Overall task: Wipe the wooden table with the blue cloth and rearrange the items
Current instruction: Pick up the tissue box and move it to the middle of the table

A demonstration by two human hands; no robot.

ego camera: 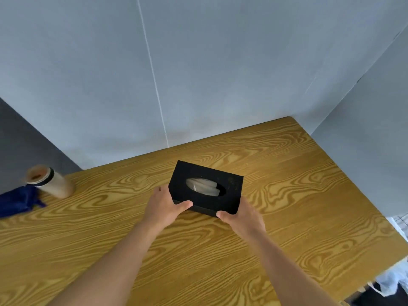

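Observation:
A black tissue box [206, 188] with white tissue showing in its oval opening is in the middle of the wooden table [287, 195]. My left hand [165, 206] grips its left end, thumb on the near side. My right hand [242, 217] grips its near right corner. Whether the box rests on the table or is just above it I cannot tell. The blue cloth [17, 202] lies crumpled at the table's far left edge, partly cut off by the frame.
A beige tumbler with a black band [49, 182] stands next to the cloth at the far left. Grey walls [198, 74] close the table at the back and right. White fabric [393, 281] shows beyond the table's right edge.

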